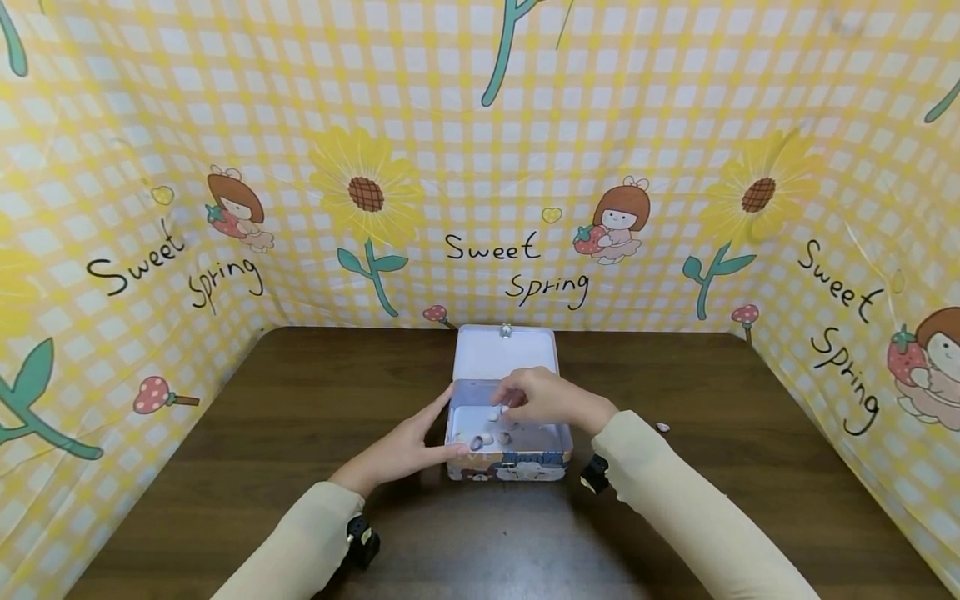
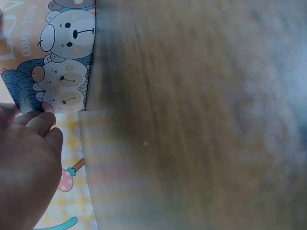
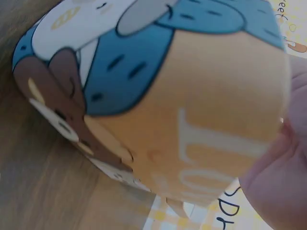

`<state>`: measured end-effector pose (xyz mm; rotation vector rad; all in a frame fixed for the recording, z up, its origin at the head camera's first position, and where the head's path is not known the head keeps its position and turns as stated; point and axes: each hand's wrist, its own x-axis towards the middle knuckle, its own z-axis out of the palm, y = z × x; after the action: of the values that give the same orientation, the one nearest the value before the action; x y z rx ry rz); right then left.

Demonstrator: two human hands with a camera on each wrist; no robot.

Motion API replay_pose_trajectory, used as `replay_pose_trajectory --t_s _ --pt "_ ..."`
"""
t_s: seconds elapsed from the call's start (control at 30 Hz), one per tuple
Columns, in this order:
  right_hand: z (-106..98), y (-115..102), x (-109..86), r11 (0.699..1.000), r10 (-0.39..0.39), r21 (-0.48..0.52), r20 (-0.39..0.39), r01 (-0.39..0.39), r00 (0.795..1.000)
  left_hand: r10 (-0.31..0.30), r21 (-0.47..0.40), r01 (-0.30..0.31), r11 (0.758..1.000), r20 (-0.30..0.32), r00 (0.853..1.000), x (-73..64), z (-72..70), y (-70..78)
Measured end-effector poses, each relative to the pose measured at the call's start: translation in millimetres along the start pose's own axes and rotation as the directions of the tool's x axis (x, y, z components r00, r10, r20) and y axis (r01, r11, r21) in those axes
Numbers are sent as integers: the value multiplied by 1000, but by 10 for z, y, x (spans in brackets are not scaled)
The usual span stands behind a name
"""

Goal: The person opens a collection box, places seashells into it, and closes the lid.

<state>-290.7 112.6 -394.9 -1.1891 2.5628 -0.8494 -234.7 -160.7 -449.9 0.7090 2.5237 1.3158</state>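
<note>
A rectangular tin box (image 1: 542, 437) with cartoon animals on its walls stands with its hinged lid (image 1: 504, 352) tipped back. Several small seashells (image 1: 486, 439) lie in its white interior. My left hand (image 1: 405, 450) holds the box at its left side, thumb by the front corner and fingers along the side. In the left wrist view, the printed wall (image 2: 67, 62) shows beside those fingers. Over the inside of the box is my right hand (image 1: 543, 398), fingers bent down close to the shells. Whether a shell is between its fingertips is not clear. Right wrist view: the printed wall (image 3: 211, 110) hides the fingertips.
A lone seashell (image 1: 662, 427) lies on the dark wooden table (image 1: 330, 375) to the right of the box. A yellow checked cloth (image 1: 480, 167) with flower prints stands around the back and sides of the table. Black wrist cameras (image 1: 363, 542) sit on both sleeves.
</note>
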Motion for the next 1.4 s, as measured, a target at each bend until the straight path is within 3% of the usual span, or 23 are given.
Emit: replay_pose_trajectory --t_s 0.33,0.63,1.17,1.4 --pt "-164 12 -182 999 -30 -22 -19 30 999 -20 4 20 1000 1 1000 -2 1 -14" --pt "-346 52 -414 998 -20 -62 -86 15 996 -22 12 22 1000 7 1000 -1 3 -6" --pt "-518 431 -899 994 -1 -112 -151 -16 989 -30 12 30 999 10 1000 -13 -2 15" --pt "-563 589 -1146 990 96 -90 -160 -112 982 -30 16 30 999 7 1000 -13 -5 15"
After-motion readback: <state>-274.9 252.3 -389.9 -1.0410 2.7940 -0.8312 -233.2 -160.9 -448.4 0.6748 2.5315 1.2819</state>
